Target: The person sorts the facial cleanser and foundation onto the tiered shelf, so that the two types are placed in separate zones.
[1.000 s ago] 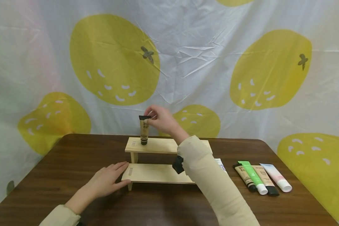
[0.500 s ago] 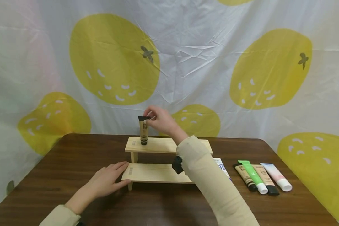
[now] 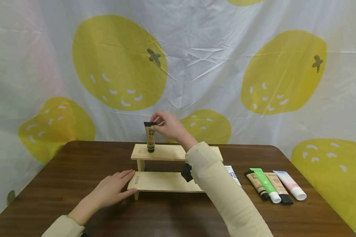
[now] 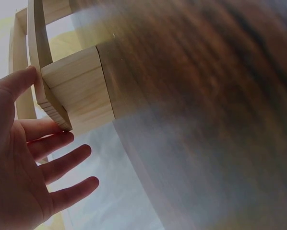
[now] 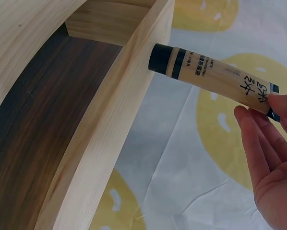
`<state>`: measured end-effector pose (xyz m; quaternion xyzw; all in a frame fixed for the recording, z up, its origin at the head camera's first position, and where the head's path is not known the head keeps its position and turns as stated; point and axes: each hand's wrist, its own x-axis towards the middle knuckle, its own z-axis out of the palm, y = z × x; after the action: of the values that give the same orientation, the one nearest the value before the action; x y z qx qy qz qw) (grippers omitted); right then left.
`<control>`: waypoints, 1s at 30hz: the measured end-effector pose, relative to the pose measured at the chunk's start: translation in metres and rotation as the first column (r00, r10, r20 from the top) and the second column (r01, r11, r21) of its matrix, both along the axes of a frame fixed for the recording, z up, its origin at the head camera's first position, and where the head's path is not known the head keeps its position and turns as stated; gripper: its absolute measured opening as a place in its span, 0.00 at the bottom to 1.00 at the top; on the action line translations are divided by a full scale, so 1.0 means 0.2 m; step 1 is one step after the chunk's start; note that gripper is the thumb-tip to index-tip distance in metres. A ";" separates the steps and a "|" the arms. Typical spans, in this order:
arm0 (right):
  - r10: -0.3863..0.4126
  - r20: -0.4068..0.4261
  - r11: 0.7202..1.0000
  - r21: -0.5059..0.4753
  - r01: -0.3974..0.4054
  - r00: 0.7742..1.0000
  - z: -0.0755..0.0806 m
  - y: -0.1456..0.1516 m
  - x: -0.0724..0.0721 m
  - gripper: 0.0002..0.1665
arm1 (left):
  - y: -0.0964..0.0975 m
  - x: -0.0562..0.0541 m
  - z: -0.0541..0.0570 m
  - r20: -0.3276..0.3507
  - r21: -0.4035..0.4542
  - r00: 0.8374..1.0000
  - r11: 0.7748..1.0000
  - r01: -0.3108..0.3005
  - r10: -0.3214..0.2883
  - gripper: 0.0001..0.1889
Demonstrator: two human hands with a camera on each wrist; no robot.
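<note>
In the head view my right hand (image 3: 172,126) pinches the black crimped end of a beige foundation tube (image 3: 150,138). The tube stands upright, cap down, at the left end of the upper tier of a two-tier wooden rack (image 3: 169,153). The right wrist view shows its black cap (image 5: 160,58) against the board, thumb and fingertips on the other end. My left hand (image 3: 111,189) rests at the left end of the lower tier (image 3: 166,182). In the left wrist view its thumb and first fingers touch the board's edges, the other fingers (image 4: 69,194) straight and spread.
Right of the rack, several tubes lie side by side: a beige one with a black cap (image 3: 256,186), a green one (image 3: 265,184), a BB cream (image 3: 279,189) and a pink-white one (image 3: 290,186). A white printed item (image 3: 232,174) is partly hidden behind the right sleeve.
The tube's top has tipped very slightly left and its printed face has turned a little in my right hand. My left hand has stayed in place.
</note>
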<state>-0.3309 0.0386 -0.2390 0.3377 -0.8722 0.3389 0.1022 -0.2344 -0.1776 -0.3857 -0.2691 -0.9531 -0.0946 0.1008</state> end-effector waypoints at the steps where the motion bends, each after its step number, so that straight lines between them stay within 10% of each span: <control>1: 0.000 0.004 1.000 0.001 0.000 1.000 0.00 0.00 0.00 0.08 | 0.00 0.00 0.00 0.001 0.000 1.000 1.000 -0.002 0.002 0.37; 30: 0.060 0.013 0.998 -0.002 -0.060 0.998 -0.01 0.33 0.00 0.06 | -0.01 0.01 0.02 -0.004 0.005 1.000 1.000 -0.001 0.001 0.36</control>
<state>-0.3311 0.1053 -0.2407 0.3614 -0.8620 0.3447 0.0863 -0.2320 -0.1788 -0.3822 -0.2687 -0.9528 -0.0962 0.1033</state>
